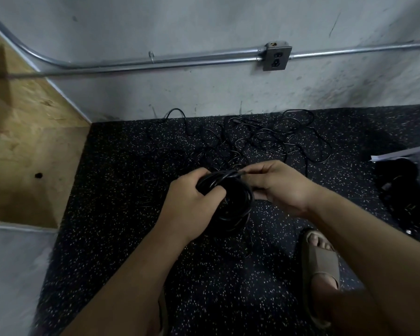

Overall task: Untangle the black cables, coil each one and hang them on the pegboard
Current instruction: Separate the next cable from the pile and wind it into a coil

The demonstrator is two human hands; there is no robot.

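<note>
Black rubber-sheathed cable coil [230, 200] held above speckled floor; left hand [192, 202] grips its bundled loops; right hand [274, 185] pinches the loose end; light, springy, probably slippery; grip across all loops.

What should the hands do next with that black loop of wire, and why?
Probably the right hand should lay the strand it pinches onto the coil as one more loop. The left hand holds the coil, and the strand sits at its top. More tangled cable lies on the floor beyond; whether it joins this coil I cannot tell.
</note>
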